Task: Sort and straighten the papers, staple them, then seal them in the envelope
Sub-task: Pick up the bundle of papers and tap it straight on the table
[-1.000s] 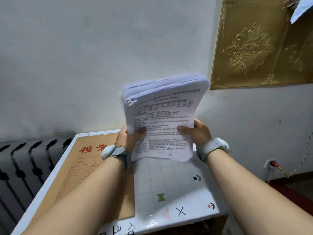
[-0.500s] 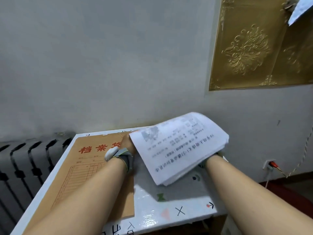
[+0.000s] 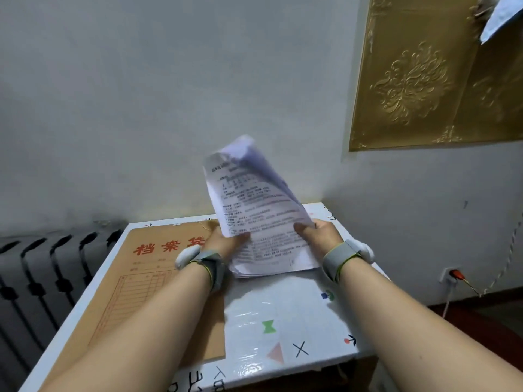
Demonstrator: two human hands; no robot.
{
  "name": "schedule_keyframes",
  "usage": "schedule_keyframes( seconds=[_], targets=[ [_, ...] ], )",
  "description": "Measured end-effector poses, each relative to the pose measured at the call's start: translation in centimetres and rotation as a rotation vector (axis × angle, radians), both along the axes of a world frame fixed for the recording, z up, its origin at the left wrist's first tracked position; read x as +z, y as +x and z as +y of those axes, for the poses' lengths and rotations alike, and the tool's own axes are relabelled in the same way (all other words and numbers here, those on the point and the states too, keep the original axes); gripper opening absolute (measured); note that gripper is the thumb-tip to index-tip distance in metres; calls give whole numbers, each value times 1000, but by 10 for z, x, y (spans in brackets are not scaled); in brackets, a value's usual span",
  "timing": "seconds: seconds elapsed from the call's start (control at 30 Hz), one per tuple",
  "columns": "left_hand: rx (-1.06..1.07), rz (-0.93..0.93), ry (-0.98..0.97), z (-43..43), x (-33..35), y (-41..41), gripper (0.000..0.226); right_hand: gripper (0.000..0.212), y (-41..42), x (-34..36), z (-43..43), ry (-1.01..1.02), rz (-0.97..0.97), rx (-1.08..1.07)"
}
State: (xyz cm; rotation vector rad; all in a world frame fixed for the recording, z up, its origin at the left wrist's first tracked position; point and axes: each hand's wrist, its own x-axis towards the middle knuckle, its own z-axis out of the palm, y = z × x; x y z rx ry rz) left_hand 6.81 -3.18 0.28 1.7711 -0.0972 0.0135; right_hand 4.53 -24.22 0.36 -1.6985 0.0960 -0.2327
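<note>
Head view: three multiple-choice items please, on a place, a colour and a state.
1. Where is the envelope? A on a chair; B on the table, left of the papers; C on the floor.
2. Its large printed characters are: A red; B blue; C green.
3. The papers are: A flat on the table; B inside the envelope; C held by left hand and right hand.
B: it lies flat there. A: the print is red. C: both thumbs press the front sheet.

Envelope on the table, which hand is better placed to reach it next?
Probably the left hand: it holds the papers just beside the envelope, its forearm over it. The right hand grips the papers' other side.
</note>
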Motion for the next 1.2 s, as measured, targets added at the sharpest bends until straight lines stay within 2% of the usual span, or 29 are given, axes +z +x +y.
schedule_keyframes(
  seconds=[0.1, 0.2, 0.3, 0.37, 0.47, 0.57, 0.67, 0.77, 0.87, 1.07, 1.13, 1.2],
  targets=[
    [-58, -61, 38, -1, -2, -2, 28, 8, -2, -4, 4, -41, -27, -50],
    [-43, -159, -24, -2, 11, -4, 28, 5, -1, 1, 4, 73, -127, -123],
    [-87, -225, -144, -3, 20, -7, 39, 7, -5, 12, 4, 154, -148, -41],
    [-133, -191, -174, -7, 20, -10, 43, 20, -6, 14, 6, 183, -145, 25],
    [-159, -122, -280, -14, 15, -17, 34, 16, -6, 12, 6, 229, -135, -16],
    [-100, -187, -272, -10, 19, -15, 26, 7, -6, 13, 7, 156, -122, -79],
    [-96, -237, -256, -8, 37, -12, 28, 10, -7, 27, 10, 206, -156, -66],
    [-112, -244, -234, -2, 49, -6, 40, 23, -11, 44, 11, 285, -170, -81],
    [-93, -230, -302, 2, 49, -5, 54, 31, -14, 50, 8, 333, -174, -126],
    [-49, -171, -197, -3, 48, -8, 27, 26, -16, 48, 12, 319, -137, -88],
    [-56, -168, -253, -7, 59, -10, 19, 20, -16, 57, 12, 300, -173, -106],
    [-55, -221, -331, -7, 74, -8, 24, 21, -14, 69, 8, 336, -211, -81]
  ],
)
